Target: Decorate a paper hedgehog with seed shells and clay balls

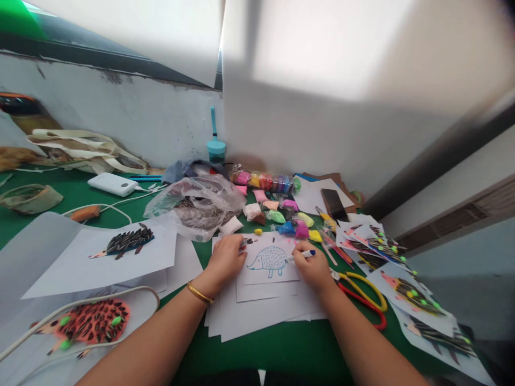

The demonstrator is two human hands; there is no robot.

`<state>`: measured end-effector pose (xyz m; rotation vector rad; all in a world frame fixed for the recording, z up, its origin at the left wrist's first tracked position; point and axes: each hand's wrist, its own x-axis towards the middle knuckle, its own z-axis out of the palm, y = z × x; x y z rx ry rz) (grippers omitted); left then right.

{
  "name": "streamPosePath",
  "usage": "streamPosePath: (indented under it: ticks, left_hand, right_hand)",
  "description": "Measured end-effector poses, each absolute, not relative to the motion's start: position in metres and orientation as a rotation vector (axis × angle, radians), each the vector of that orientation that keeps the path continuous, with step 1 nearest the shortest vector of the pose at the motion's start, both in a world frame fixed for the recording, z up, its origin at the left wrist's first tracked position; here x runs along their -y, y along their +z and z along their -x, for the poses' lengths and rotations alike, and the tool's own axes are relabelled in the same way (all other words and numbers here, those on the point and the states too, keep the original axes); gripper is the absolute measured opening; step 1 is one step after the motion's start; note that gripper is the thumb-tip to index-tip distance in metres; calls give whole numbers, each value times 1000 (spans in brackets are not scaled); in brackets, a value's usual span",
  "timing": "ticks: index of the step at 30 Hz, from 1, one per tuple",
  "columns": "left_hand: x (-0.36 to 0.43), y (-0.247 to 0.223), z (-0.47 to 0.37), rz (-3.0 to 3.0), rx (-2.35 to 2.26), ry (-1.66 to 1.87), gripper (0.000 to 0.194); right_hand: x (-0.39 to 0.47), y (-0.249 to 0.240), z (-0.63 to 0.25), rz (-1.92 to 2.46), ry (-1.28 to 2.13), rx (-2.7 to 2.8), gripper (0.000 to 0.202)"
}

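Observation:
My right hand is closed around a white marker with a dark blue end. The marker's tip is at the right edge of a hedgehog drawing, done in blue outline with small marks filling its body. The drawing is on a small white sheet atop a stack of white paper. At the sheet's left edge rests my left hand, its fingers curled together; a small greyish thing shows at the fingertips, too small to name. Beyond the sheet lies a small yellow lump.
Bagged coloured clay and a plastic bag of striped seeds lie behind the paper. Scissors with red and yellow handles are at right, beside finished seed hedgehogs. A white cable crosses more hedgehog sheets at left.

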<state>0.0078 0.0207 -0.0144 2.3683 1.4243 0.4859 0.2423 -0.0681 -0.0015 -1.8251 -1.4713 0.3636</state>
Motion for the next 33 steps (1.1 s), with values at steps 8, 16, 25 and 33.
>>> streamPosePath:
  ticks: [8,16,25,33]
  left_hand:
    - [-21,-13,-9,-2353,-1435,463,9]
    - [-20,-13,-8,-2374,-1426,481,9]
    - [-22,-17,-5,-2308,-1382,590,7]
    - [-23,-15,-2,-2231,-1361,739,10]
  right_hand:
    - [69,-1,-242,1800,376,1453,18]
    - [67,-3,-244,1659,563,1295,16]
    - [49,-12,-257,1317,815,762,27]
    - [50,-8,-261,1337,799,734,26]
